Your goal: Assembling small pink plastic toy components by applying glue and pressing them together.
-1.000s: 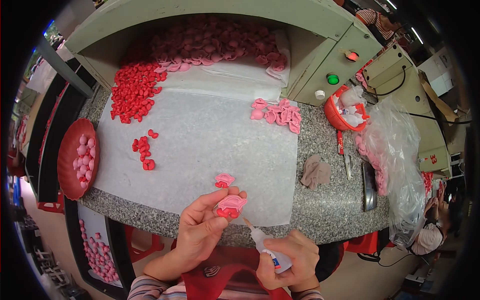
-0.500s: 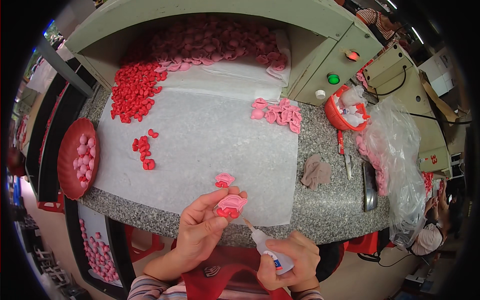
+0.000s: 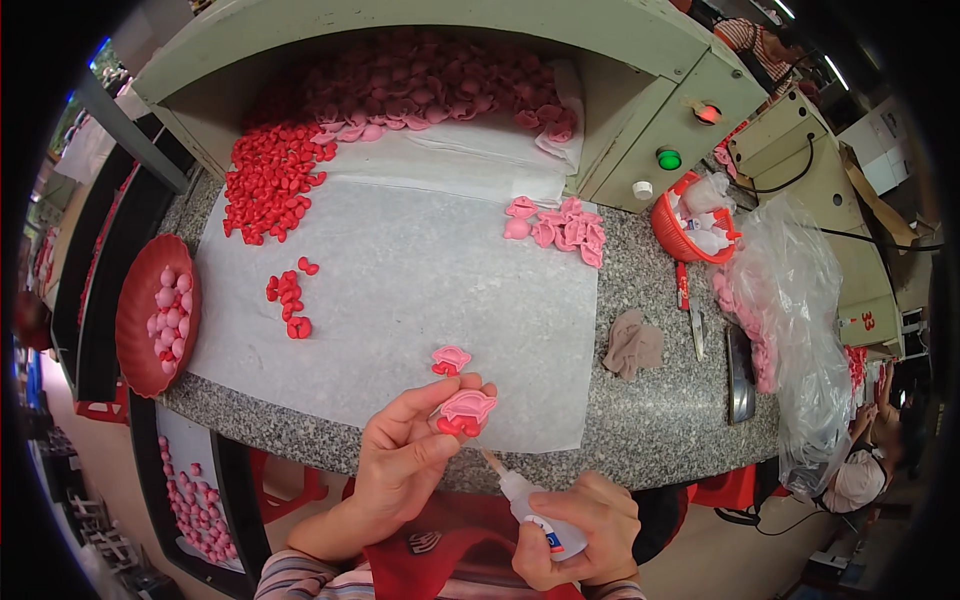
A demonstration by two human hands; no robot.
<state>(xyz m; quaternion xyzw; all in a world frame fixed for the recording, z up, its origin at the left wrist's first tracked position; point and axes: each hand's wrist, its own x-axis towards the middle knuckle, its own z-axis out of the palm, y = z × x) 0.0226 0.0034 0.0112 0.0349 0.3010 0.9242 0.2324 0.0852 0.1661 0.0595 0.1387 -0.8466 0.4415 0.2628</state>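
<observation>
My left hand [image 3: 408, 455] pinches a small pink molded piece [image 3: 468, 404] between thumb and fingers, with a red bow-shaped part [image 3: 459, 426] along its lower edge. To the right, my right hand [image 3: 590, 530] is wrapped round a white squeeze bottle [image 3: 545, 525] with a thin pointed nozzle. That nozzle's tip sits just below and right of the pink piece, apart from it. A similar pink-and-red piece [image 3: 451, 357] lies on the white paper sheet [image 3: 390, 270] right beyond my left fingers.
Several red bow parts [image 3: 290, 297] lie on the paper, with a bigger red heap [image 3: 265, 190] behind. Pink pieces [image 3: 560, 230] sit at the paper's right corner. A red bowl [image 3: 130, 330] stands left; a red basket [image 3: 675, 235], scissors [image 3: 697, 325] and crumpled cloth [image 3: 632, 345] are right.
The bottle's nozzle has drawn back slightly from the pink piece, down and to the left. My left hand keeps its hold, nearly still.
</observation>
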